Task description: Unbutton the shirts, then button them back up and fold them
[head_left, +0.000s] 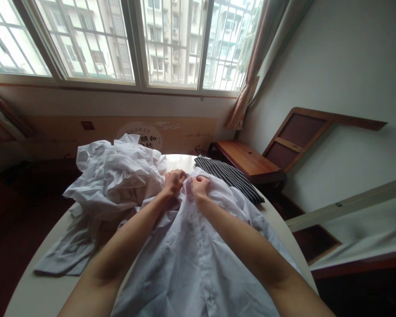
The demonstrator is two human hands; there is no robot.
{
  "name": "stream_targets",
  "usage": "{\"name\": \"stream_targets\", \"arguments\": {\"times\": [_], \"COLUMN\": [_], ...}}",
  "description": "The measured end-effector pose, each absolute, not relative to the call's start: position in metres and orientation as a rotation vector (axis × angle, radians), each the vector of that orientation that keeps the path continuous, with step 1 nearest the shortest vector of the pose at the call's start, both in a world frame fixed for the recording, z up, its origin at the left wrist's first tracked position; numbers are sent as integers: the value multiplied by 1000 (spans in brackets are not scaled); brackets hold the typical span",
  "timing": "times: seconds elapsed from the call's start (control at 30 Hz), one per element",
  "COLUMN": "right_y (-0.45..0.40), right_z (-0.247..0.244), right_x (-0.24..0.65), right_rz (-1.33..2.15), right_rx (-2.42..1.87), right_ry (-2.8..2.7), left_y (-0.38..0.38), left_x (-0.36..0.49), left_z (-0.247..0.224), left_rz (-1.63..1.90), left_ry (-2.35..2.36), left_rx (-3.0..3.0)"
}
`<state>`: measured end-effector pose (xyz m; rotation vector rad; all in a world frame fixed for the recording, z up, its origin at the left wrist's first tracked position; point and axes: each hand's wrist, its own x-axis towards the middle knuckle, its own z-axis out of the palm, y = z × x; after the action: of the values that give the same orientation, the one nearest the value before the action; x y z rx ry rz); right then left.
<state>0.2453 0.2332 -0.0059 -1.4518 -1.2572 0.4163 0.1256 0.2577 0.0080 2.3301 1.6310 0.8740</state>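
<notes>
A white shirt [188,259] lies spread over the round white table, its buttoned front running toward me. At its far end, near the collar, my left hand [175,181] is closed on the cloth. Just to the right, my right hand [200,186] also pinches the shirt, with its fingers curled in. A small gap separates the two hands. Left of them a crumpled heap of white clothes [115,176] rests on the table. Beyond my right hand lies a folded black-and-white striped cloth [229,176].
The table's pale rim [29,281] curves round at the left. A wooden bench [247,157] stands behind the table at the right, beside a wooden panel [297,136] leaning at the wall. Barred windows [171,44] and curtains [242,105] are at the back.
</notes>
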Motion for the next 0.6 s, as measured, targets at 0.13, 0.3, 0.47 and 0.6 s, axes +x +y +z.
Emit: {"name": "stream_targets", "arguments": {"times": [0.13,0.3,0.47,0.6], "right_y": [221,214,224,228], "right_z": [15,36,38,31], "right_x": [264,279,279,277], "right_rz": [136,-139,268,433], "right_rx": [-1667,-1526,-1444,-1461], "right_ry": [-1473,-1843,-1678,-1512], "left_y": [250,241,239,239], "left_x": [123,126,128,128], "left_z": [14,19,22,24], "left_rz": [902,984,1113,1103], "left_ry": [1666,1638,1603,1594], "left_rx": [2407,2535,2488,2488]}}
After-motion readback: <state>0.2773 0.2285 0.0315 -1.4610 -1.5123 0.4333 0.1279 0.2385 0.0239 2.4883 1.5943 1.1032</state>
